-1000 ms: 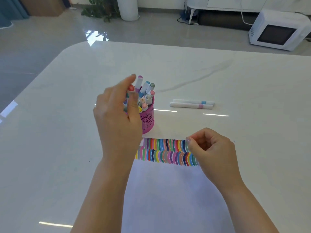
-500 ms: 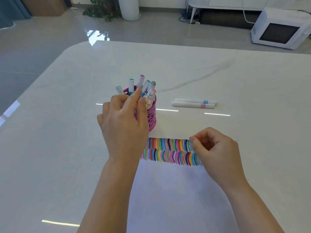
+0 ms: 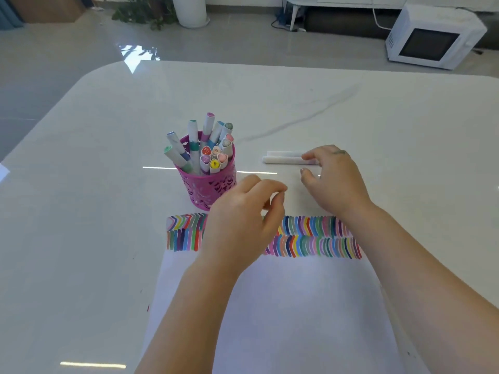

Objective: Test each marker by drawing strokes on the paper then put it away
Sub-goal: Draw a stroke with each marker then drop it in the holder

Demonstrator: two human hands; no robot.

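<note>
A pink openwork cup holds several white markers with coloured caps. In front of it lies a white paper with two rows of coloured strokes along its far edge. Two white markers lie side by side on the table, right of the cup. My right hand is over their right end, fingers spread, index fingertip at the markers and thumb apart below them. My left hand hovers over the strokes beside the cup, fingers loosely curled, holding nothing.
The white marble table reaches wide to the left and far side. Beyond it on the floor stand a white microwave, a potted plant and a low white cabinet.
My left hand came away from the cup's markers and moved right, over the strokes. My right hand left the paper's edge and reached forward to the two loose markers.
</note>
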